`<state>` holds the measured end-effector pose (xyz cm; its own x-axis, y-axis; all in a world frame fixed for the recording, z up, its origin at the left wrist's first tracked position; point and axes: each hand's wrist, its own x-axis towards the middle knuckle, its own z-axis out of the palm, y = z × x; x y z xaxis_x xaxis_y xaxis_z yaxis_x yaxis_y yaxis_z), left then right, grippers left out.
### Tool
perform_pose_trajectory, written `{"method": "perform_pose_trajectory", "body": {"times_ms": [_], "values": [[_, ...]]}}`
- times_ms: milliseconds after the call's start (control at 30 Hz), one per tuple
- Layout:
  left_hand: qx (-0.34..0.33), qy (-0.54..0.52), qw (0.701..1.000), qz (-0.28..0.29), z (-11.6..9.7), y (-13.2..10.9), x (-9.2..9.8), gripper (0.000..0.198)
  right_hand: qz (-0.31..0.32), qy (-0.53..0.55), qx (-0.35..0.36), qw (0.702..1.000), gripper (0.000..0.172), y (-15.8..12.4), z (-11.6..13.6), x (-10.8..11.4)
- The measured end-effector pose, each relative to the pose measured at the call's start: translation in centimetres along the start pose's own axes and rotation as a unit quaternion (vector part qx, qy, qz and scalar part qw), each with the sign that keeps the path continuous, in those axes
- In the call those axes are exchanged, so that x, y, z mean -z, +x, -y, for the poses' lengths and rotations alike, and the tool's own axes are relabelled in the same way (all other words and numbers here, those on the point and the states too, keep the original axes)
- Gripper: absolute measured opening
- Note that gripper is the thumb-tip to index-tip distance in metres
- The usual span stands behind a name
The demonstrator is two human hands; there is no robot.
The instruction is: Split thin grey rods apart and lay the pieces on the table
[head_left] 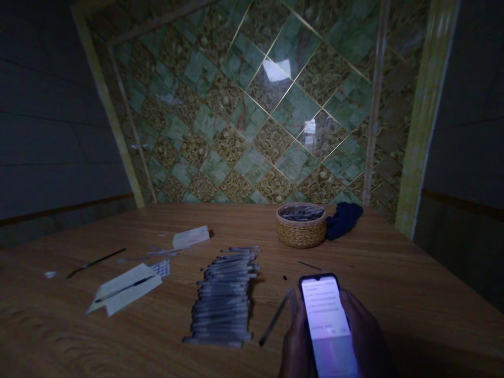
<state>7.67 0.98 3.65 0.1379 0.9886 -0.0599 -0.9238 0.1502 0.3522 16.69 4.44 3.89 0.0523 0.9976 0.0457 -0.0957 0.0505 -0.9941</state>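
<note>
A lit smartphone (326, 320) is held upright at the lower right, with text on its bright screen. My left hand (296, 341) grips its left edge, and my right hand (364, 331) wraps round its right side. Just left of the phone lies a single pen (275, 317), slanting on the table. Further left, a long stack of pens (222, 302) lies side by side, running away from me. A small black piece (284, 277) and a thin dark stick (310, 265) lie beyond the phone.
A woven basket (301, 233) full of pens stands at the back right, beside a dark blue cloth (344, 219). On the left lie a folded paper (129, 294) with a pen on it, a white card (191, 237), paper strips and a dark thin stick (96, 261). A tiled wall rises behind.
</note>
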Motion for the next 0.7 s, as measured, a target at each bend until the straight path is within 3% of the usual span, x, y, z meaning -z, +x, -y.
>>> {"method": "perform_pose_trajectory", "body": {"times_ms": [167,467,700], "values": [[0.003,-0.034,0.999,0.005,0.06,-0.20,-0.27,0.041,-0.005,0.002,-0.018,1.000,0.048,0.03,-0.18,-0.06],[-0.004,-0.003,1.000,0.002,0.00,0.05,0.11,0.042,0.022,0.037,-0.017,0.999,0.043,0.03,0.22,0.06],[-0.002,-0.006,1.000,-0.015,0.12,-0.53,-0.79,0.037,-0.011,0.012,-0.025,1.000,0.041,0.02,-0.24,0.08]]}}
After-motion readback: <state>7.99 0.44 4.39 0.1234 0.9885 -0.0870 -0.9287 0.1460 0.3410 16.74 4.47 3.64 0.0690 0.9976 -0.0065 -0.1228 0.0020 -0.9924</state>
